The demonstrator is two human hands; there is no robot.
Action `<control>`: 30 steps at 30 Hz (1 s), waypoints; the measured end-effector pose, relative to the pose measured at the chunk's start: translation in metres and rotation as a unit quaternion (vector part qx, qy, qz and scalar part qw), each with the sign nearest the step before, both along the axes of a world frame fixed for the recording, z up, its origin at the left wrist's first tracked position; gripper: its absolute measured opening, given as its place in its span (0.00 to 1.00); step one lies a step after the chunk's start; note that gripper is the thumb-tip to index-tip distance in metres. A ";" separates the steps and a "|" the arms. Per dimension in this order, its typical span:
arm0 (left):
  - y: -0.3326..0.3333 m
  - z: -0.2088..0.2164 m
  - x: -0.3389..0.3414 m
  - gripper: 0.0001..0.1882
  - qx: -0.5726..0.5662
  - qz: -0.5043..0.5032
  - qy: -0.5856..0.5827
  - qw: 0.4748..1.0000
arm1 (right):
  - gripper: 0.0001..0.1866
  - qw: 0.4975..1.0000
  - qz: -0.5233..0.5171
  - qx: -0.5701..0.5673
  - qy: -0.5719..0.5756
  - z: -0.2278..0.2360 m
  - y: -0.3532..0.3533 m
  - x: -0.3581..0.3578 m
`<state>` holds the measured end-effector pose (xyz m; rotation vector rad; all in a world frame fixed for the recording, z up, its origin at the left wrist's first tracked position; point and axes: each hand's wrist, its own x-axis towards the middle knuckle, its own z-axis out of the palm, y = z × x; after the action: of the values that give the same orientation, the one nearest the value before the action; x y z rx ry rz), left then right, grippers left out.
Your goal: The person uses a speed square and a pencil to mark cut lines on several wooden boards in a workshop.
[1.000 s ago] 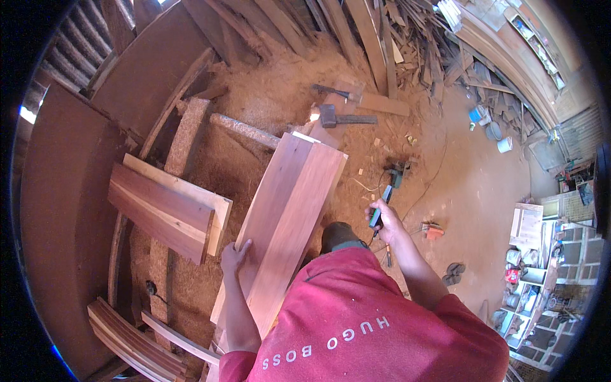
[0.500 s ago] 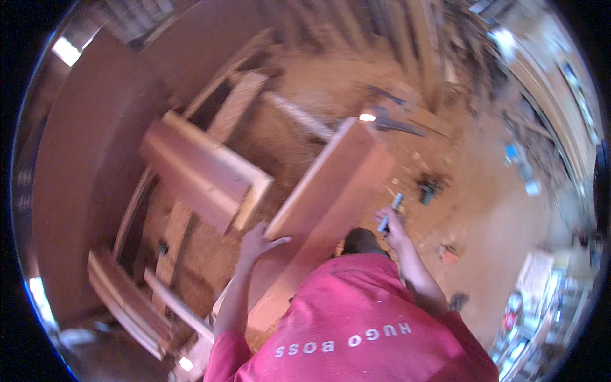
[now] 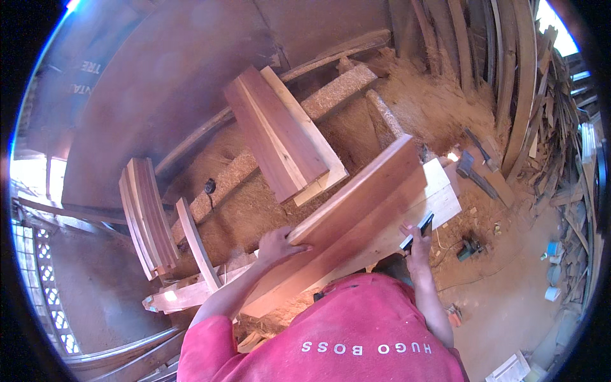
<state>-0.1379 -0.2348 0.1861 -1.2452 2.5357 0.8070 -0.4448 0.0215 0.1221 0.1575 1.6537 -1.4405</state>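
A long reddish-brown wooden board [image 3: 363,207] slants across the space before me, tilted on its edge. My left hand [image 3: 280,246] grips its upper edge, thumb lying on the broad face and fingers over the far side. A paler wooden surface [image 3: 439,188] shows beyond and below the board's right end. My right hand [image 3: 417,249], to the right of the board, is closed around a short, narrow bar-like tool [image 3: 422,228], dark with a pale side. Its exact kind is unclear.
Stacked planks [image 3: 277,137] lie across a beam beyond the board, with more planks [image 3: 147,216] at the left. A hammer [image 3: 477,173] rests at the far right. A green-and-dark power tool [image 3: 470,248] sits on the dusty floor. Timber offcuts [image 3: 554,121] pile along the right.
The view has turned, shifting the surroundings. The board now appears more tilted, with the paler wood exposed by its right end. Both hands keep their holds; the right hand is nearer the board.
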 end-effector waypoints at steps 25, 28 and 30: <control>-0.173 -0.063 0.057 0.37 0.102 0.504 0.247 0.821 | 0.14 0.996 0.013 0.007 0.092 0.013 0.031 -0.005; -0.181 -0.089 0.043 0.39 0.173 0.537 0.271 0.780 | 0.13 0.992 0.010 0.013 0.125 0.007 0.037 -0.006; -0.176 -0.106 0.027 0.40 0.217 0.541 0.306 0.753 | 0.13 0.987 0.029 0.007 0.159 -0.002 0.048 -0.017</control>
<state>-0.1105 -0.4108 0.0805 -2.5329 1.4590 2.1548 -0.4618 0.0698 0.1202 -0.1195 1.9082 -1.4651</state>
